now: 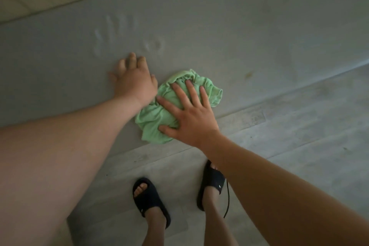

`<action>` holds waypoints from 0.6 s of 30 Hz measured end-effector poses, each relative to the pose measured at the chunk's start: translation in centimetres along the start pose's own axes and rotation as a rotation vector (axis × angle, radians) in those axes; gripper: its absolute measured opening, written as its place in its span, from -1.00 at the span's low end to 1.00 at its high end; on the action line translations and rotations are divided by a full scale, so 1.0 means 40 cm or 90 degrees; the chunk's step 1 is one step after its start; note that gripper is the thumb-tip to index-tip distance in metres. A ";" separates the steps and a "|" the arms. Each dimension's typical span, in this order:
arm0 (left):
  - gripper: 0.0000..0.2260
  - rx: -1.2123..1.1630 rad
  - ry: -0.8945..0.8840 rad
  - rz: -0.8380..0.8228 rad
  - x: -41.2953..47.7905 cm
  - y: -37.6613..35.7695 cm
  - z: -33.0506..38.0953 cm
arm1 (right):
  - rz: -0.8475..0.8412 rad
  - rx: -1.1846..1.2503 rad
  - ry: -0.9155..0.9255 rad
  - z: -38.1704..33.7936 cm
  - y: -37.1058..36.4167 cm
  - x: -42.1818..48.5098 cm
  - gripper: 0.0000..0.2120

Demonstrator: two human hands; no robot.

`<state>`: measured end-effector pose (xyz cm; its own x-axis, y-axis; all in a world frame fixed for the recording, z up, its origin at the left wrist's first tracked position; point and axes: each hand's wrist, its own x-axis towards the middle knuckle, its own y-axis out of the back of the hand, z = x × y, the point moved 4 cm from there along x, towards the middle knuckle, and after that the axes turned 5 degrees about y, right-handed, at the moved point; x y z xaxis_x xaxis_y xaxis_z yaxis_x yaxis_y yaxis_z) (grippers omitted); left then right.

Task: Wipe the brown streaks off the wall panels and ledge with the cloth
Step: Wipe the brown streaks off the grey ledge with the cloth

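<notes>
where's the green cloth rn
Head view, mid-frame: the green cloth is bunched against the grey wall panel near the floor, pressed under the right hand, with the left hand on the panel left of it.

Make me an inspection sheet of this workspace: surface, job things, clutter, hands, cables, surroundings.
Surface: grey wall panel with a faint handprint mark and a small brownish spot.
Job's things: crumpled light green cloth against the panel.
Clutter: nothing seen.
Grippers: right hand presses the cloth with spread fingers; left hand rests on the panel.
Cables: thin black cord beside the right black slide sandal.
Surroundings: grey plank floor.
</notes>
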<state>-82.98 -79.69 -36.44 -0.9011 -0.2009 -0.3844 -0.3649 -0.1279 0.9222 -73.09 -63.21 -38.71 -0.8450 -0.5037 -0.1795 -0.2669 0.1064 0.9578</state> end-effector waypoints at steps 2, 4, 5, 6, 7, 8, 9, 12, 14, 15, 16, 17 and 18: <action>-0.48 0.002 -0.011 0.006 -0.017 0.004 0.036 | 0.009 0.000 -0.043 0.078 0.014 -0.042 -0.25; -0.51 -0.005 -0.023 0.015 -0.023 0.011 0.070 | 0.000 0.001 -0.122 0.171 0.031 -0.076 -0.25; -0.52 -0.005 -0.034 0.016 -0.025 0.011 0.094 | -0.010 0.002 -0.173 0.225 0.041 -0.095 -0.23; -0.52 -0.006 -0.039 0.014 -0.025 0.012 0.111 | -0.018 0.009 -0.230 0.274 0.050 -0.111 -0.21; -0.52 -0.007 -0.043 0.010 -0.024 0.012 0.130 | -0.019 0.021 -0.290 0.322 0.060 -0.126 -0.19; -0.53 -0.010 -0.046 0.005 -0.022 0.010 0.150 | -0.016 0.038 -0.351 0.365 0.071 -0.138 -0.17; -0.53 -0.014 -0.048 0.004 -0.017 0.007 0.168 | -0.016 0.053 -0.401 0.399 0.080 -0.143 -0.15; -0.54 -0.022 -0.053 0.024 -0.001 0.002 0.202 | -0.043 0.102 -0.499 0.434 0.089 -0.100 -0.10; -0.57 -0.025 -0.058 0.050 0.011 0.014 0.222 | -0.063 0.128 -0.540 0.434 0.094 -0.042 -0.06; -0.60 -0.023 -0.068 0.071 0.016 0.022 0.229 | -0.069 0.140 -0.548 0.431 0.098 -0.012 -0.05; -0.62 -0.020 -0.083 0.092 0.022 0.033 0.239 | -0.070 0.146 -0.542 0.430 0.103 0.019 -0.04; -0.63 -0.014 -0.103 0.111 0.033 0.042 0.246 | -0.067 0.146 -0.526 0.433 0.109 0.052 -0.04; -0.63 -0.009 -0.117 0.121 0.051 0.049 0.251 | -0.067 0.142 -0.504 0.439 0.116 0.088 -0.03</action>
<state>-87.89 -70.61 -35.01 -0.9811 -0.0430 -0.1888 -0.1826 -0.1184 0.9760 -85.44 -49.46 -38.82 -0.8645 0.2236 -0.4501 -0.3775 0.3022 0.8753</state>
